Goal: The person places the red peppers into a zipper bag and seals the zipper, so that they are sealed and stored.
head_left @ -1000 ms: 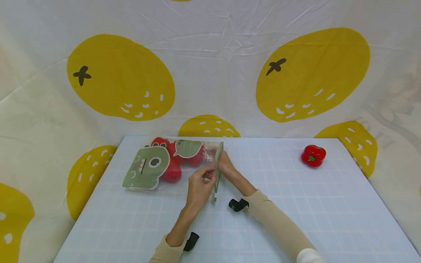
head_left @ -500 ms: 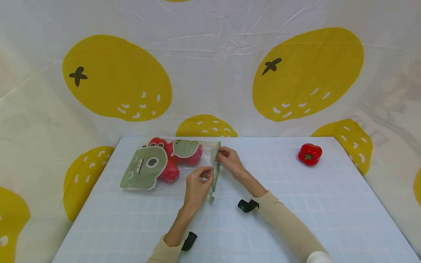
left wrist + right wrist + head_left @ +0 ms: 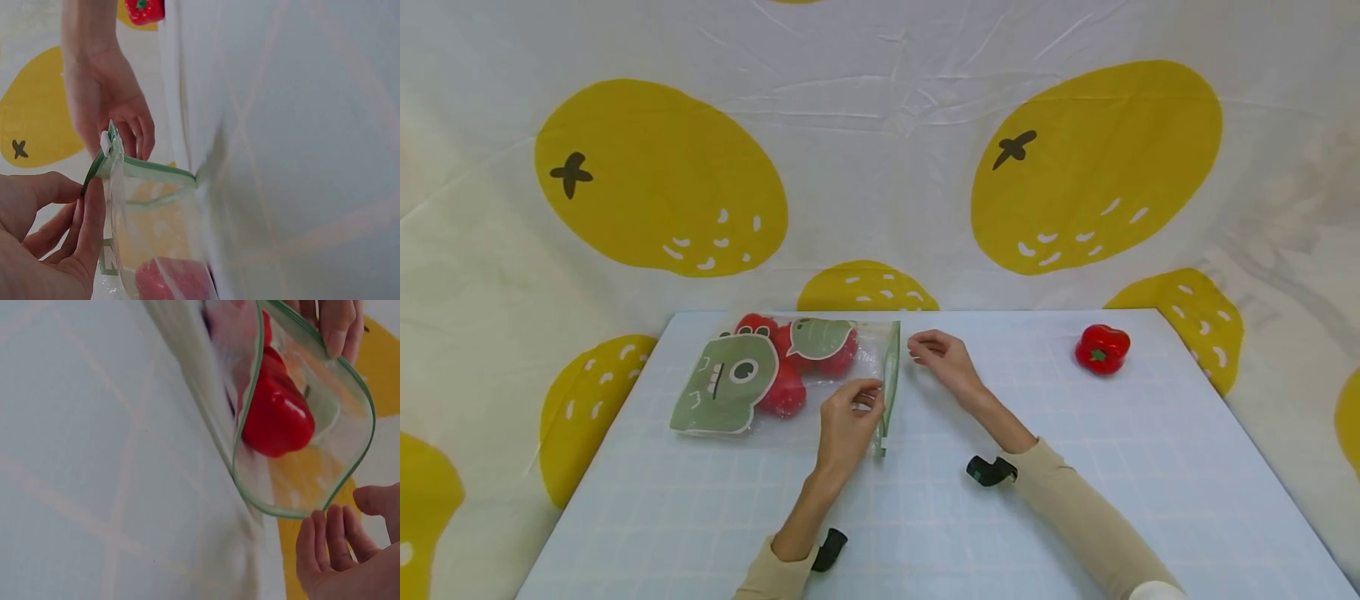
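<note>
A clear zip bag (image 3: 724, 392) with a green dinosaur print lies on its side at the left of the table. Several red bell peppers (image 3: 278, 422) are inside it. My left hand (image 3: 848, 425) pinches the upper edge of the bag's mouth between thumb and fingers. The green zip rim (image 3: 365, 453) gapes wide in the right wrist view. My right hand (image 3: 951, 367) is just right of the mouth, fingers loosely bent, thumb apart, holding nothing. In the right wrist view its fingertips (image 3: 306, 528) overlap the rim's corner.
A loose red bell pepper (image 3: 1102, 350) with a green stem rests at the back right of the table (image 3: 1150, 483). Behind the table hangs a white cloth (image 3: 880, 192) with yellow fruit prints. Black wrist cameras (image 3: 990, 472) sit on both forearms.
My right hand has come away from the bag's mouth, moving right and toward me. The left hand keeps its pinch on the rim, and the bag stays in place.
</note>
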A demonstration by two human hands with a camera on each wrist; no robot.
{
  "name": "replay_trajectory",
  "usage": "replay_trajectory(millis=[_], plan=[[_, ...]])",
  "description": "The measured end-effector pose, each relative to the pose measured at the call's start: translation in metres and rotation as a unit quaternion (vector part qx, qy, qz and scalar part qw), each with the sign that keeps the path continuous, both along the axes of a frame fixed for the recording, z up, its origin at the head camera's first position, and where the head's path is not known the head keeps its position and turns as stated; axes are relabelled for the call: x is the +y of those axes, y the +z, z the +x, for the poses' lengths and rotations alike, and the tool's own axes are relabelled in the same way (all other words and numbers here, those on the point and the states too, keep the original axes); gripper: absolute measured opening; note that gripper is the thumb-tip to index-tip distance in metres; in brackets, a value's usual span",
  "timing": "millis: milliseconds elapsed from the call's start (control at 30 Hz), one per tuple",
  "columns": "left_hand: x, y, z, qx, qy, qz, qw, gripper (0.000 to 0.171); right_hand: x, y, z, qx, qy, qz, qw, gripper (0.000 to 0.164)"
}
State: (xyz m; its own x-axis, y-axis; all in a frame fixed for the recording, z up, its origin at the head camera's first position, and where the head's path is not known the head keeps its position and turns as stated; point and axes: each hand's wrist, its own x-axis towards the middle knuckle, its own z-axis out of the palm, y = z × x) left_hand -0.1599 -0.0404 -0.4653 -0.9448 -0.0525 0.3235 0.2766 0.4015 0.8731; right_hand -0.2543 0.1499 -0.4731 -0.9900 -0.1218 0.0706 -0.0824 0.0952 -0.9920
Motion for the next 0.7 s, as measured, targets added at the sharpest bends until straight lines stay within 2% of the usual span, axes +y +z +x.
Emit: replay_trajectory(millis=[267, 700], plan=[[0.000, 0.000, 0.000, 0.010, 0.001, 0.007, 0.9999, 0.017, 0.024, 0.004, 0.006, 0.015, -0.015, 0.008, 1.000, 0.028], [0.002, 0.000, 0.000, 0.012, 0.000, 0.008, 0.9999, 0.016, 0.060, 0.014, 0.013, 0.034, -0.067, 0.065, 0.995, 0.033]])
